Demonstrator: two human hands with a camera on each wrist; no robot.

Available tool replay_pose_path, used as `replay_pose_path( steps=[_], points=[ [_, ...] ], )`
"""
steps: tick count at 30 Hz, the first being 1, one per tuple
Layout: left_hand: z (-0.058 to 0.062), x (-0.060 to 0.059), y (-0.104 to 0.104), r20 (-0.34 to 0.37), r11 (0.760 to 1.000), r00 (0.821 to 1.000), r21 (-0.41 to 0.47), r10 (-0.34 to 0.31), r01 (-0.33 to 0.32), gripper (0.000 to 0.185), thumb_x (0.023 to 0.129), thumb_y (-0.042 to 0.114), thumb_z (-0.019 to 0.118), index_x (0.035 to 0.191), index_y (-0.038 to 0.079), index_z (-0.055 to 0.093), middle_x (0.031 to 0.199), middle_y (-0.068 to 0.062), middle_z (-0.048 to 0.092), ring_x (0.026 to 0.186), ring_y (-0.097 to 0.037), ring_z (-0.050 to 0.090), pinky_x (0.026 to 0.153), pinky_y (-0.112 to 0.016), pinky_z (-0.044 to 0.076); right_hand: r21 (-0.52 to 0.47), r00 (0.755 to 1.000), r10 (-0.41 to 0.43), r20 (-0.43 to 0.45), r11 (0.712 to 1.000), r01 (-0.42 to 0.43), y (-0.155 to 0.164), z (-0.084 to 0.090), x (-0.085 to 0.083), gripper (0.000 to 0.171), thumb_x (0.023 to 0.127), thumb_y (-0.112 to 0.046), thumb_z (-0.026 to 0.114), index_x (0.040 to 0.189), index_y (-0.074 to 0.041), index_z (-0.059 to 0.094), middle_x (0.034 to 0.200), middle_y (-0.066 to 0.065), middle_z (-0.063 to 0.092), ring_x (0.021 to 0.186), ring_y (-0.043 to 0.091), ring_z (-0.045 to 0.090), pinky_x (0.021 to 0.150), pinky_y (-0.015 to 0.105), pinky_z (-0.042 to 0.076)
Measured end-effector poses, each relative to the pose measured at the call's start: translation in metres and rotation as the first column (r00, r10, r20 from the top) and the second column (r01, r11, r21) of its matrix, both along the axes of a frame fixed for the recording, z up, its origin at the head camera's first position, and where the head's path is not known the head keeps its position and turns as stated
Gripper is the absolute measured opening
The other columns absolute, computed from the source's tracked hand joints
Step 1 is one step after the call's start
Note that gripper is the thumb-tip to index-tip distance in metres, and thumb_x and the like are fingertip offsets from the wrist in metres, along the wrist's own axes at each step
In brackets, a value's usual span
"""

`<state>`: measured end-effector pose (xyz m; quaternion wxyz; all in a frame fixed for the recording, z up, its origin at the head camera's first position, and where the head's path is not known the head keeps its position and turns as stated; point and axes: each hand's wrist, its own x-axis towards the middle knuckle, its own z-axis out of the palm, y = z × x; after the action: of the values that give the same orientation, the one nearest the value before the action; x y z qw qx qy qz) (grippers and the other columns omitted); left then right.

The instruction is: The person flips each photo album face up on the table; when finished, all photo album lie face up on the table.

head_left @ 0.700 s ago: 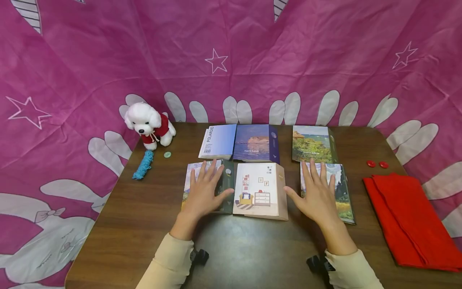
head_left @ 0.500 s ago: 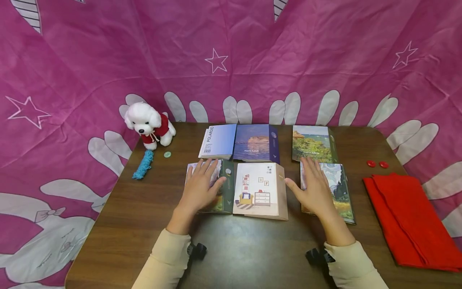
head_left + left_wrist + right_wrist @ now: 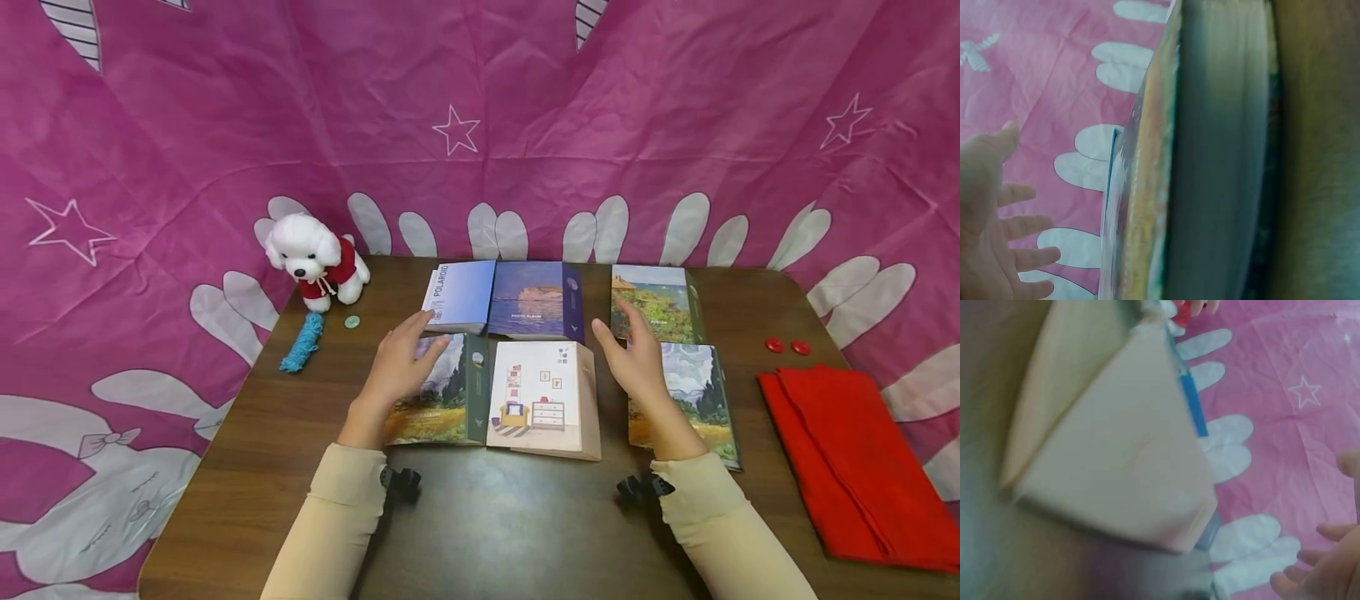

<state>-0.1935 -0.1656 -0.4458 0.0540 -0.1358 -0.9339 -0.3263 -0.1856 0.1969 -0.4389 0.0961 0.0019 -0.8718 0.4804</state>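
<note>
Six photo albums lie in two rows on the brown table [image 3: 495, 517]. My left hand [image 3: 408, 350] is open over the far end of the wheat-field album [image 3: 442, 396], its fingertips by the near corner of the Polaroid album [image 3: 459, 296]. My right hand [image 3: 633, 350] is open, fingers straight, between the room-drawing album [image 3: 543, 396] and the cypress album [image 3: 693, 392], reaching toward the green coast album [image 3: 660, 298]. Neither hand holds anything. The left wrist view shows a blurred album edge [image 3: 1216, 162] beside spread fingers [image 3: 1022, 256]. In the right wrist view a blurred beige album [image 3: 1116, 444] fills the frame.
A blue sea album [image 3: 534, 298] lies in the back row's middle. A white plush dog [image 3: 318, 260], blue yarn [image 3: 302, 342] and a green button [image 3: 351, 321] sit at the left. Two red buttons [image 3: 787, 346] and a folded red cloth [image 3: 855, 458] lie at the right. Pink fabric surrounds the table.
Both hands have lifted off the front-row albums and moved forward toward the back row; the fingers, flat before, are now raised. The albums have not moved.
</note>
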Motion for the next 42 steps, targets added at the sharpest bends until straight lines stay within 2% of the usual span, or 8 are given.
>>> replay_pose_path(
  steps=[2, 7, 13, 24, 31, 35, 38, 42],
  points=[
    [0.001, -0.005, -0.002, 0.023, 0.999, 1.000, 0.032, -0.002, 0.002, 0.065, 0.104, 0.045, 0.053, 0.154, 0.004, 0.041, 0.157, -0.020, 0.039, 0.145, -0.038, 0.037, 0.116, -0.063, 0.026, -0.069, 1.000, -0.009, 0.022, 0.998, 0.010, -0.007, 0.004, -0.007, 0.069, 0.102, -0.045, 0.058, 0.157, -0.010, 0.036, 0.160, 0.017, 0.035, 0.145, 0.040, 0.034, 0.115, 0.055, 0.034],
    [0.005, -0.018, -0.002, 0.077, 0.994, 0.997, 0.110, -0.007, -0.001, 0.064, 0.105, 0.046, 0.049, 0.156, 0.009, 0.039, 0.160, -0.016, 0.037, 0.146, -0.035, 0.035, 0.117, -0.058, 0.029, -0.238, 0.994, 0.057, 0.094, 0.971, -0.033, -0.026, 0.015, -0.024, 0.069, 0.102, -0.045, 0.058, 0.158, -0.012, 0.034, 0.162, 0.012, 0.033, 0.150, 0.030, 0.029, 0.120, 0.049, 0.029],
    [0.008, -0.037, 0.003, 0.103, 0.987, 0.995, 0.161, 0.002, -0.019, 0.062, 0.106, 0.047, 0.046, 0.155, 0.010, 0.041, 0.159, -0.015, 0.038, 0.147, -0.035, 0.033, 0.119, -0.056, 0.026, -0.353, 0.982, 0.136, 0.129, 0.932, -0.083, -0.053, 0.019, -0.041, 0.067, 0.103, -0.043, 0.056, 0.158, -0.014, 0.032, 0.163, 0.008, 0.031, 0.150, 0.026, 0.029, 0.120, 0.047, 0.030],
    [-0.008, -0.060, 0.011, 0.195, 0.958, 0.978, 0.258, 0.075, -0.125, 0.064, 0.106, 0.051, 0.043, 0.153, 0.007, 0.043, 0.160, -0.015, 0.035, 0.148, -0.034, 0.031, 0.120, -0.052, 0.025, -0.469, 0.970, 0.149, 0.191, 0.882, -0.043, -0.098, -0.011, -0.072, 0.069, 0.106, -0.040, 0.049, 0.158, -0.001, 0.027, 0.155, 0.019, 0.043, 0.137, 0.034, 0.047, 0.114, 0.043, 0.039],
    [-0.017, -0.066, 0.016, 0.256, 0.951, 0.963, 0.271, 0.080, -0.151, 0.063, 0.106, 0.050, 0.042, 0.153, 0.007, 0.043, 0.160, -0.015, 0.036, 0.149, -0.034, 0.030, 0.122, -0.049, 0.023, -0.561, 0.921, 0.302, 0.246, 0.819, -0.119, -0.130, -0.023, -0.084, 0.064, 0.109, -0.032, 0.046, 0.156, 0.005, 0.026, 0.158, 0.025, 0.036, 0.144, 0.037, 0.039, 0.117, 0.039, 0.035],
    [-0.017, -0.068, 0.020, 0.280, 0.945, 0.957, 0.287, 0.073, -0.156, 0.064, 0.105, 0.051, 0.044, 0.153, 0.010, 0.043, 0.160, -0.012, 0.037, 0.149, -0.031, 0.029, 0.122, -0.048, 0.023, -0.553, 0.888, 0.360, 0.287, 0.819, -0.153, -0.142, -0.024, -0.084, 0.066, 0.108, -0.034, 0.048, 0.158, 0.002, 0.025, 0.160, 0.022, 0.033, 0.144, 0.038, 0.039, 0.119, 0.041, 0.032],
    [-0.017, -0.070, 0.021, 0.293, 0.942, 0.954, 0.297, 0.068, -0.159, 0.064, 0.104, 0.052, 0.046, 0.153, 0.011, 0.045, 0.161, -0.010, 0.038, 0.149, -0.031, 0.031, 0.121, -0.047, 0.025, -0.563, 0.876, 0.371, 0.308, 0.813, -0.147, -0.148, -0.024, -0.083, 0.067, 0.106, -0.035, 0.051, 0.159, -0.002, 0.026, 0.161, 0.019, 0.033, 0.143, 0.037, 0.040, 0.119, 0.041, 0.032],
    [-0.017, -0.072, 0.020, 0.311, 0.938, 0.949, 0.310, 0.056, -0.157, 0.062, 0.102, 0.050, 0.052, 0.151, 0.011, 0.048, 0.161, -0.010, 0.036, 0.148, -0.031, 0.032, 0.120, -0.046, 0.028, -0.644, 0.875, 0.381, 0.300, 0.757, -0.109, -0.151, -0.022, -0.084, 0.066, 0.104, -0.031, 0.056, 0.159, -0.004, 0.028, 0.160, 0.018, 0.035, 0.145, 0.033, 0.038, 0.118, 0.041, 0.034]
  ],
)
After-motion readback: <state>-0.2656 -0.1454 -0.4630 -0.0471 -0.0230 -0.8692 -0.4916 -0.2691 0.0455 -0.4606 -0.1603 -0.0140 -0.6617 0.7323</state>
